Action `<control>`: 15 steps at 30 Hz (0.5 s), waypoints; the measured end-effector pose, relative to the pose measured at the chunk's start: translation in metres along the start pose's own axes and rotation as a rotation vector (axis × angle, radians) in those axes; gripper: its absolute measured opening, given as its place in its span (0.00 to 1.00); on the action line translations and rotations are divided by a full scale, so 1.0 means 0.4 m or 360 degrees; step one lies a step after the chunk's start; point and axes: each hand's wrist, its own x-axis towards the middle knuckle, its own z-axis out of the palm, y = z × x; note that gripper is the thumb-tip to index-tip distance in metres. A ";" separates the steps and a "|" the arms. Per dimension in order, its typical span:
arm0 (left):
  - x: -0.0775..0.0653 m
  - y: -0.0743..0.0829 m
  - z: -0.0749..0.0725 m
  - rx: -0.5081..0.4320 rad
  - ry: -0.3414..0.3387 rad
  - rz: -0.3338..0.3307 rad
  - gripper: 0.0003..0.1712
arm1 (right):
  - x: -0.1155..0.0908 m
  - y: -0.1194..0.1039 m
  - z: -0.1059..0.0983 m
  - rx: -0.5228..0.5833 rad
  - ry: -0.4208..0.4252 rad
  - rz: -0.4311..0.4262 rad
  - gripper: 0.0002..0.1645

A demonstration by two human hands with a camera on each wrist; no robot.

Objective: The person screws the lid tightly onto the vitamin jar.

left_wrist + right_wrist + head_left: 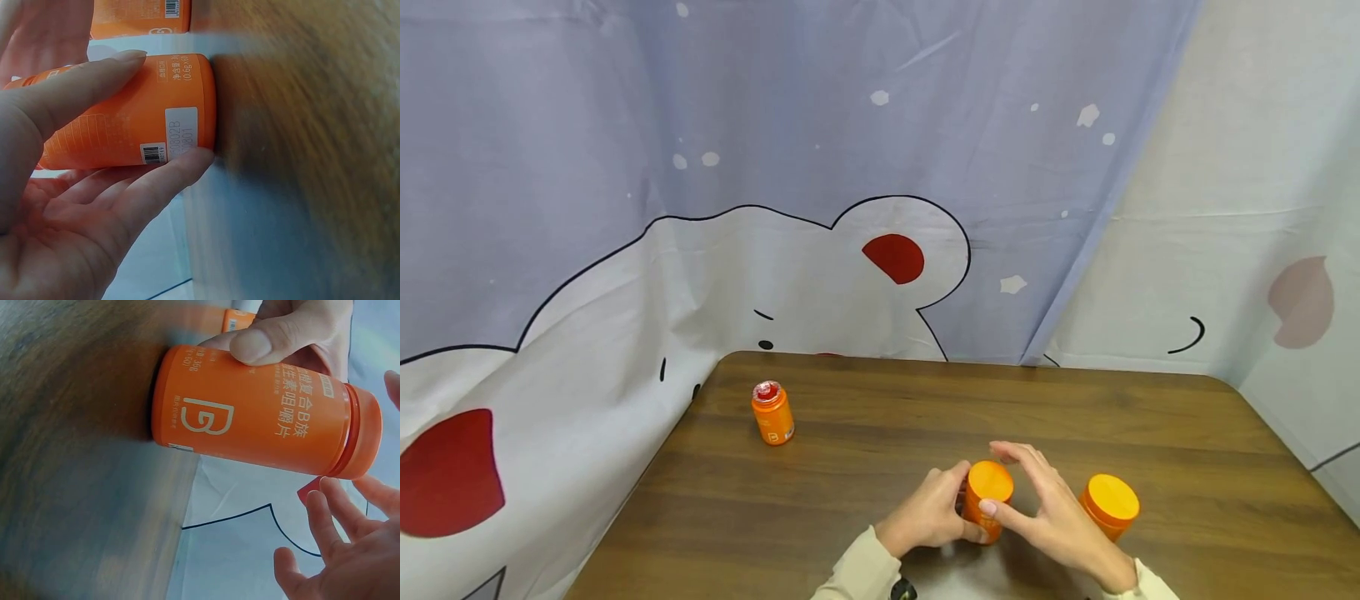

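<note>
An orange bottle (988,492) with a lighter orange cap stands upright on the wooden table. My left hand (928,512) grips it low on the body, thumb on the near side and fingers round the other, as the left wrist view shows across the printed label (181,128). Spread around the cap's right side is my right hand (1052,521), its thumb in front and fingers behind. In the right wrist view its loosely bent fingers (334,519) are right by the cap (365,434), and the bottle's white "B" logo shows.
Just right of my right hand stands a second capped orange bottle (1111,502), partly hidden by that hand. An orange bottle (773,417) without a cap, red and silvery at its mouth, stands at the back left. A patterned curtain (820,283) hangs behind the table (865,425).
</note>
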 end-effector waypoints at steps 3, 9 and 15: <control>0.000 0.000 -0.001 0.0004 0.0013 0.0007 0.31 | -0.002 0.000 -0.002 0.0010 -0.0038 -0.0022 0.38; -0.001 0.002 -0.001 0.0018 0.0021 0.0009 0.31 | -0.005 0.007 -0.005 0.0046 -0.0100 -0.0103 0.38; -0.001 0.002 -0.001 0.0051 0.0023 -0.0004 0.31 | -0.003 0.013 -0.006 0.0053 -0.0101 -0.0139 0.37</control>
